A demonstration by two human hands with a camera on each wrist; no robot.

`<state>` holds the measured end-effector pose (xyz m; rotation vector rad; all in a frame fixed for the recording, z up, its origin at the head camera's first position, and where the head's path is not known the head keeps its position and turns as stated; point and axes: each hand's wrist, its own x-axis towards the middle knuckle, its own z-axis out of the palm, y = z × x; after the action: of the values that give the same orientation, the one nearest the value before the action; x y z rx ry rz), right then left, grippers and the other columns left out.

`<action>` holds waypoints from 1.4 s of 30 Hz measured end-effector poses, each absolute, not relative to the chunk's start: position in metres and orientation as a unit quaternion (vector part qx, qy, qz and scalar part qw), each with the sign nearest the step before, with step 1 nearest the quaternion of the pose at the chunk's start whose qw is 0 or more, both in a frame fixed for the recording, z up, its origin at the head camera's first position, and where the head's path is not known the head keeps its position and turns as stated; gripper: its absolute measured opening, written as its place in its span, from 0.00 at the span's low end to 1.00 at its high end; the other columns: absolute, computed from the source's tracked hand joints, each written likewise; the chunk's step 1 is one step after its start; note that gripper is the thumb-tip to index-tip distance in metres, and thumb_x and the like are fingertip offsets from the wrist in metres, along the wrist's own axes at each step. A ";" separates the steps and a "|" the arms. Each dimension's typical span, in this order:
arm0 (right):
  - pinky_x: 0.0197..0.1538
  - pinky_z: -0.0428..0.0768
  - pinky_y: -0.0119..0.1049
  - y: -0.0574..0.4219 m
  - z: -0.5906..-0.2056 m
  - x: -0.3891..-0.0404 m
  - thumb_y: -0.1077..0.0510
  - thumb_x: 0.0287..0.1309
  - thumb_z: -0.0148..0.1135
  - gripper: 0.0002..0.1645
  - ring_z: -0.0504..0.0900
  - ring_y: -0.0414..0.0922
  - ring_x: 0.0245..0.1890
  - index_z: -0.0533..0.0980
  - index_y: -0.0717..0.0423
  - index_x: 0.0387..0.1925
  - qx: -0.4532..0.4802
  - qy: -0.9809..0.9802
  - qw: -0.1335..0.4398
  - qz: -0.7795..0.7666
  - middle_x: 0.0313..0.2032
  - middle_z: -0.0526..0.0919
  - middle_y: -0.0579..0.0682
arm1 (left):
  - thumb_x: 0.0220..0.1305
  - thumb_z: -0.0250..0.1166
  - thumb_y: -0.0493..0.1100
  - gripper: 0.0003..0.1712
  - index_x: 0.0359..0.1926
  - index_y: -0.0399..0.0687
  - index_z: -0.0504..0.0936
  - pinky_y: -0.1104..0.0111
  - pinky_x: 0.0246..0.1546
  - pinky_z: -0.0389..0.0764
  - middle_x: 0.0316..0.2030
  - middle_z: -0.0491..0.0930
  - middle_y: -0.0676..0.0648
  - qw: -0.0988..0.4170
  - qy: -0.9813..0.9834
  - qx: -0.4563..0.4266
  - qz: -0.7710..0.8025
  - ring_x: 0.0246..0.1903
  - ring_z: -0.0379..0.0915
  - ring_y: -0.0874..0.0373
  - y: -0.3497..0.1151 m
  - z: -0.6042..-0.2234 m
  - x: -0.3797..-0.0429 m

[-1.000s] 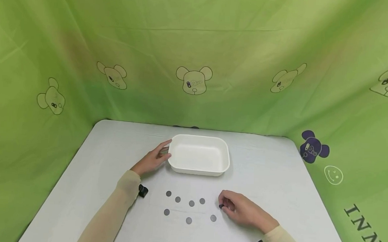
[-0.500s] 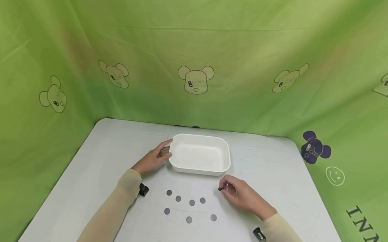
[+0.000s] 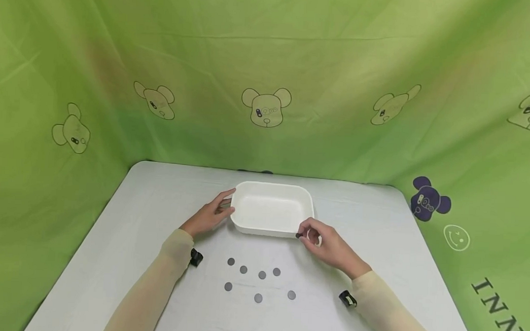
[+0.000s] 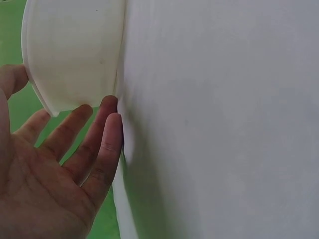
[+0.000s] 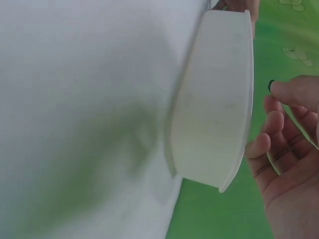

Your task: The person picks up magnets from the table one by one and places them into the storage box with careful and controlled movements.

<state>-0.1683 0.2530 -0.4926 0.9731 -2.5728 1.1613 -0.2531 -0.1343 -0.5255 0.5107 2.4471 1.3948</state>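
A white rectangular basin (image 3: pixel 272 208) stands toward the back of the table. At its left end my left hand (image 3: pixel 207 216) rests with spread fingers; the left wrist view shows the thumb at the rim and fingertips (image 4: pixel 110 102) along the end wall. Over the basin's front right corner, my right hand (image 3: pixel 330 242) pinches a small dark disc (image 3: pixel 299 235) between thumb and fingers. Only the edge of that disc (image 5: pixel 270 86) shows in the right wrist view, beyond the thumb tip. Several flat grey discs (image 3: pixel 262 275) lie scattered in front of the basin.
A white cloth covers the table (image 3: pixel 378 215). Green curtain (image 3: pixel 269 62) with bear prints hangs close along the back and both sides. Dark camera mounts (image 3: pixel 348 299) sit at both wrists.
My right hand has carried the pinched disc up and forward from the table to the basin's front right corner. The left hand, basin and loose discs stay in place.
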 end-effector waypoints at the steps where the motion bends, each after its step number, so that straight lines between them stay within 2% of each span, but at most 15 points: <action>1: 0.34 0.79 0.32 0.252 -0.491 -0.171 0.74 0.62 0.72 0.17 0.75 0.36 0.30 0.79 0.52 0.43 0.322 -0.859 0.076 0.390 0.37 0.83 0.39 | 0.82 0.58 0.61 0.40 0.86 0.73 0.51 0.44 0.77 0.64 0.79 0.67 0.43 0.138 0.847 0.178 0.482 0.74 0.69 0.41 -0.134 -0.525 -0.253; 8: 0.35 0.80 0.32 0.247 -0.483 -0.190 0.72 0.64 0.72 0.15 0.77 0.37 0.30 0.80 0.52 0.44 0.290 -0.863 0.054 0.409 0.38 0.87 0.41 | 0.83 0.58 0.59 0.39 0.86 0.73 0.52 0.43 0.76 0.66 0.79 0.67 0.42 0.139 0.846 0.183 0.482 0.73 0.71 0.41 -0.135 -0.525 -0.259; 16: 0.36 0.78 0.30 0.243 -0.484 -0.209 0.68 0.68 0.71 0.11 0.77 0.39 0.31 0.80 0.52 0.45 0.262 -0.867 0.042 0.421 0.39 0.87 0.49 | 0.83 0.58 0.59 0.40 0.86 0.74 0.51 0.43 0.76 0.66 0.79 0.67 0.43 0.143 0.846 0.180 0.480 0.72 0.73 0.42 -0.135 -0.523 -0.259; 30: 0.36 0.78 0.30 0.222 -0.485 -0.235 0.65 0.69 0.71 0.10 0.78 0.43 0.32 0.80 0.51 0.45 0.237 -0.871 0.016 0.430 0.38 0.83 0.45 | 0.83 0.58 0.58 0.40 0.87 0.71 0.50 0.42 0.75 0.67 0.78 0.67 0.41 0.143 0.846 0.183 0.479 0.71 0.74 0.41 -0.136 -0.525 -0.256; 42: 0.40 0.79 0.32 0.205 -0.486 -0.258 0.66 0.68 0.72 0.08 0.80 0.43 0.35 0.81 0.56 0.45 0.221 -0.872 -0.007 0.438 0.39 0.84 0.50 | 0.83 0.58 0.58 0.40 0.86 0.71 0.51 0.41 0.75 0.66 0.78 0.68 0.40 0.140 0.849 0.187 0.475 0.70 0.74 0.41 -0.135 -0.528 -0.256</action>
<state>-0.2577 0.2053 -0.4864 0.6962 -2.7502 1.3810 -0.2558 -0.1351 -0.5278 0.5403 2.4525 1.3714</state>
